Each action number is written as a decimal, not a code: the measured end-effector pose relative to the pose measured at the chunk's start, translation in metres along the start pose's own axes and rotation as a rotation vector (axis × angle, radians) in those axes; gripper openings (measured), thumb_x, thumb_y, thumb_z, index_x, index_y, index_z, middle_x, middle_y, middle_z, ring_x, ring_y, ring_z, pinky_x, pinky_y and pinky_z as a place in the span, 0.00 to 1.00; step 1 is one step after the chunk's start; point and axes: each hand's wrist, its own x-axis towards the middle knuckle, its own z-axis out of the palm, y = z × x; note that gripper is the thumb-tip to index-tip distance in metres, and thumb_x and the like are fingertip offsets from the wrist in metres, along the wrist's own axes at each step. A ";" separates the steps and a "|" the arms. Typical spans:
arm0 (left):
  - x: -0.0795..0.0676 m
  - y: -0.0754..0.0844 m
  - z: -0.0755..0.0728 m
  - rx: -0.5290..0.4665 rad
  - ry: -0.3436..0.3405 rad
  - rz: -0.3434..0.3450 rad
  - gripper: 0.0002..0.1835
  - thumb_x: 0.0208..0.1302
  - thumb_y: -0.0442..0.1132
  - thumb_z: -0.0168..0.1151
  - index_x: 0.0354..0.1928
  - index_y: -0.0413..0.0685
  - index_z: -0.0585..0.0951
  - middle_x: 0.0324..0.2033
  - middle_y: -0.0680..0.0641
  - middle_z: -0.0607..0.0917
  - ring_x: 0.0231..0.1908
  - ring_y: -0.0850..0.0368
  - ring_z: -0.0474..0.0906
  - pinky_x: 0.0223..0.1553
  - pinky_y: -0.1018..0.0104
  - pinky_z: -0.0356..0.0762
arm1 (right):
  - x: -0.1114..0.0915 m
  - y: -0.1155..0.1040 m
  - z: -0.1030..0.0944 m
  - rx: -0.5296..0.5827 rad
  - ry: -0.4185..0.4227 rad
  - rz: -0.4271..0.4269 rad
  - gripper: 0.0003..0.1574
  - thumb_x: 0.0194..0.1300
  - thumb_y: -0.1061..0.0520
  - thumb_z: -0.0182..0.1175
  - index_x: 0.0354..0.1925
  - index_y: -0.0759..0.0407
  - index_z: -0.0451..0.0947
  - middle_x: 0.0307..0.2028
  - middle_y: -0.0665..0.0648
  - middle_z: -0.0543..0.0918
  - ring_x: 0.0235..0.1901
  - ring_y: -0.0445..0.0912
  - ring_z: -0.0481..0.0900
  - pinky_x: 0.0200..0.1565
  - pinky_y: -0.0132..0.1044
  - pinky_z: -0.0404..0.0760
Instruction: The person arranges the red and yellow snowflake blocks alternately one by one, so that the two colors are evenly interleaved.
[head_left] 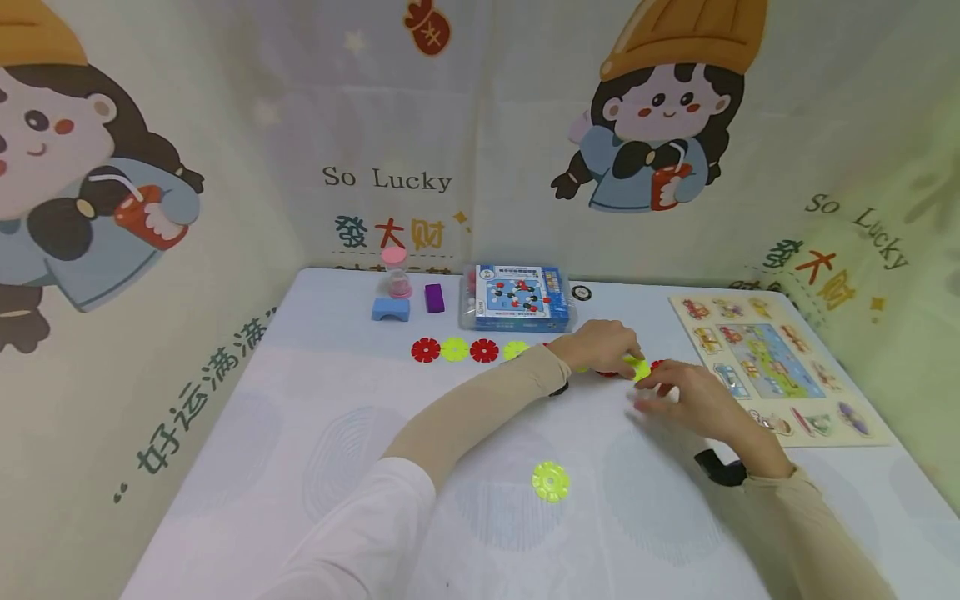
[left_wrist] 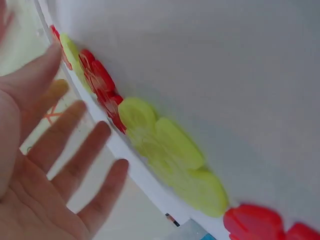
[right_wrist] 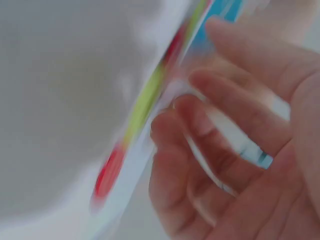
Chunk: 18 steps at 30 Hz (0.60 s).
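A row of flower-shaped plastic discs, red (head_left: 426, 350) and yellow (head_left: 454, 349) by turns, runs across the table. My left hand (head_left: 603, 346) is over the right part of the row and hides some discs; in the left wrist view its fingers are spread beside a yellow disc (left_wrist: 170, 155), holding nothing. Close to the row's right end, my right hand (head_left: 693, 400) hovers with loosely bent fingers, near a yellow disc (head_left: 639, 368) and a red disc (head_left: 657, 365). The right wrist view is blurred, but nothing shows in that hand (right_wrist: 250, 165).
A single yellow disc (head_left: 551, 482) lies nearer me. Behind the row stand a boxed molecule set (head_left: 517, 300), a pink hourglass (head_left: 397, 275), a blue arch block (head_left: 391, 310), a purple block (head_left: 434, 298) and a small black ring (head_left: 581, 292). A picture puzzle board (head_left: 847, 375) lies at right.
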 end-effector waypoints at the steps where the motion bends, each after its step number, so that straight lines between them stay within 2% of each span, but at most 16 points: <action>1: 0.001 0.000 0.000 -0.010 -0.001 0.008 0.22 0.59 0.58 0.62 0.57 0.71 0.78 0.57 0.65 0.78 0.57 0.66 0.72 0.54 0.70 0.72 | -0.004 -0.015 0.005 0.037 -0.021 -0.060 0.17 0.48 0.49 0.73 0.39 0.50 0.85 0.33 0.47 0.84 0.30 0.38 0.78 0.31 0.31 0.75; 4: 0.004 0.003 0.000 -0.051 0.011 0.043 0.23 0.58 0.58 0.63 0.58 0.72 0.77 0.59 0.67 0.76 0.61 0.66 0.69 0.59 0.70 0.69 | -0.016 -0.061 0.022 0.093 -0.121 -0.235 0.22 0.50 0.45 0.72 0.45 0.47 0.84 0.37 0.42 0.82 0.34 0.34 0.77 0.36 0.30 0.78; 7: 0.008 0.009 0.001 -0.103 0.000 0.071 0.25 0.58 0.58 0.62 0.59 0.73 0.75 0.61 0.68 0.74 0.63 0.66 0.66 0.61 0.72 0.65 | -0.026 -0.097 0.037 0.052 -0.224 -0.339 0.28 0.53 0.41 0.69 0.53 0.45 0.80 0.44 0.41 0.78 0.39 0.33 0.75 0.40 0.29 0.78; 11: 0.013 0.016 0.003 -0.097 -0.030 0.080 0.26 0.60 0.59 0.60 0.61 0.74 0.73 0.63 0.69 0.71 0.63 0.68 0.64 0.61 0.73 0.64 | -0.030 -0.120 0.050 -0.046 -0.235 -0.361 0.30 0.53 0.43 0.69 0.55 0.43 0.78 0.46 0.41 0.74 0.43 0.33 0.72 0.40 0.28 0.78; 15: 0.018 0.018 0.006 -0.075 -0.051 0.053 0.26 0.60 0.60 0.60 0.61 0.75 0.72 0.62 0.70 0.71 0.64 0.69 0.64 0.62 0.73 0.63 | -0.025 -0.125 0.056 -0.057 -0.215 -0.362 0.29 0.53 0.45 0.70 0.54 0.44 0.79 0.43 0.42 0.75 0.41 0.33 0.72 0.38 0.26 0.77; 18: 0.020 0.019 0.008 -0.073 -0.059 0.038 0.25 0.60 0.60 0.60 0.60 0.75 0.73 0.62 0.69 0.72 0.63 0.69 0.65 0.62 0.73 0.64 | -0.019 -0.126 0.057 -0.049 -0.256 -0.337 0.29 0.52 0.44 0.70 0.54 0.46 0.79 0.42 0.43 0.75 0.41 0.34 0.71 0.39 0.26 0.77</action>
